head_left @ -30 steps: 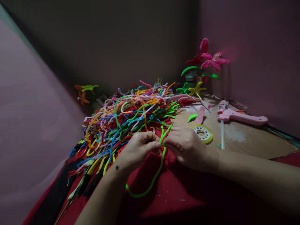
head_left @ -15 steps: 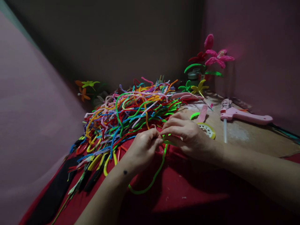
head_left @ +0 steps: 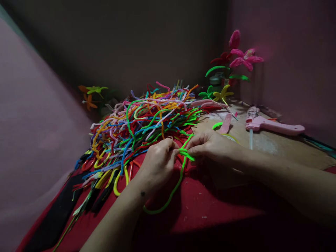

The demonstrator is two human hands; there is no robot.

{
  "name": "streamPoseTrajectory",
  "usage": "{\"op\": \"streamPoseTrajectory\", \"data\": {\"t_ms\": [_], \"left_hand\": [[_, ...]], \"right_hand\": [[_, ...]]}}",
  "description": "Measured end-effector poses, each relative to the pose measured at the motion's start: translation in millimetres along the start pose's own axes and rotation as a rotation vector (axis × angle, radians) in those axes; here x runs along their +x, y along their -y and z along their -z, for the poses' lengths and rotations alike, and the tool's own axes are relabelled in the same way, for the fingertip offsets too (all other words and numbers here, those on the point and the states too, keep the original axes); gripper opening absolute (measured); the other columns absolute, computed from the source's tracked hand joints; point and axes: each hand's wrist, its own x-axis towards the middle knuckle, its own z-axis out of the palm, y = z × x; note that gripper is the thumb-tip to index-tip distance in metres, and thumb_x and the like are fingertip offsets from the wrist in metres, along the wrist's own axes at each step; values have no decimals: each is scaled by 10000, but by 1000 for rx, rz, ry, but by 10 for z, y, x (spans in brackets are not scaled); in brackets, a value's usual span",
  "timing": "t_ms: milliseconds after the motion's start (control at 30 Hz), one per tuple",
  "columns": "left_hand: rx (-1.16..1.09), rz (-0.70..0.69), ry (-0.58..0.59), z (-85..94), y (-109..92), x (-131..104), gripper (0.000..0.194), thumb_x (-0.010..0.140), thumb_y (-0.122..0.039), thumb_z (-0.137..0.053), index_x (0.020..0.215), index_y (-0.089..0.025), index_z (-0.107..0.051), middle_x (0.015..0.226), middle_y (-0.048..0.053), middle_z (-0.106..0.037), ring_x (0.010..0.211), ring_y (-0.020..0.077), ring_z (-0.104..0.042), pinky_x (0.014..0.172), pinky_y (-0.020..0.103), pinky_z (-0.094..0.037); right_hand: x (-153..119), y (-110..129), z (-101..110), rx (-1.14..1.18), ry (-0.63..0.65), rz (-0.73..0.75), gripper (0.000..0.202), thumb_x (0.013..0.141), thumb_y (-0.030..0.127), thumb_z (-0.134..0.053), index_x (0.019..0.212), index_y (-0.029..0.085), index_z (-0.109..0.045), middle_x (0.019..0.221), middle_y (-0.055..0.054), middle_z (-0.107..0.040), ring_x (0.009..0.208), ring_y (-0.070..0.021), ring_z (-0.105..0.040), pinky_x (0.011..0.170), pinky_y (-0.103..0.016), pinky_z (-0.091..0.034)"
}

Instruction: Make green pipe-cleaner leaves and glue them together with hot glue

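A bright green pipe cleaner (head_left: 175,189) is pinched between my hands, bent into short folded strands where the fingertips meet. Its long tail curves down over the red cloth and passes behind my left wrist. My left hand (head_left: 160,159) is closed on the folded part from the left. From the right, the thumb and fingers of my right hand (head_left: 210,147) grip the same bent green strands. Just behind both hands lies a big heap of pipe cleaners (head_left: 154,119) in many colours.
A pink glue gun (head_left: 275,125) and a pink strip (head_left: 226,123) lie on a board (head_left: 286,157) at the right. Pipe-cleaner flowers (head_left: 245,60) stand behind. Pliers (head_left: 105,190) and yellow scissor handles (head_left: 117,187) lie left on the red cloth (head_left: 204,199).
My right hand has drawn back slightly and its fingers have shifted, so more of the folded green strands show between the hands. The view has tilted slightly.
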Motion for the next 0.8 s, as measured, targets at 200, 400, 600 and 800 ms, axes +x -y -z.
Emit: {"op": "streamPoseTrajectory", "data": {"t_ms": [200, 400, 600, 800], "left_hand": [[-49, -18, 5, 26, -6, -12, 123, 792, -145, -452, 702, -149, -536, 617, -19, -517, 561, 87, -442, 552, 197, -332], [33, -73, 2, -8, -10, -21, 139, 767, -105, -449, 648, -156, -501, 615, -15, -524, 550, 86, -434, 532, 196, -314], [152, -174, -34, -66, -2, -43, 74, 765, -165, -456, 699, -169, -489, 658, 7, -547, 572, 110, -466, 530, 214, -314], [127, -116, -71, -77, -18, -38, 109, 765, -114, -432, 714, -163, -515, 649, 9, -562, 575, 109, -490, 537, 212, -330]], "right_hand": [[9, -21, 6, 84, 72, 6, 164, 687, 208, -556, 711, 99, -675, 599, -33, -603, 541, -105, -503, 536, -229, -378], [-19, -13, -64, 302, 109, -118, 136, 675, 201, -579, 651, 89, -653, 581, -50, -622, 490, -105, -513, 491, -230, -386], [1, -79, -74, 436, 104, -256, 82, 632, 191, -606, 603, 115, -606, 535, -49, -631, 426, -122, -531, 400, -221, -362], [-8, -39, -78, 395, 89, -287, 114, 659, 217, -606, 656, 106, -635, 564, -55, -639, 436, -127, -553, 389, -216, -380]]}}
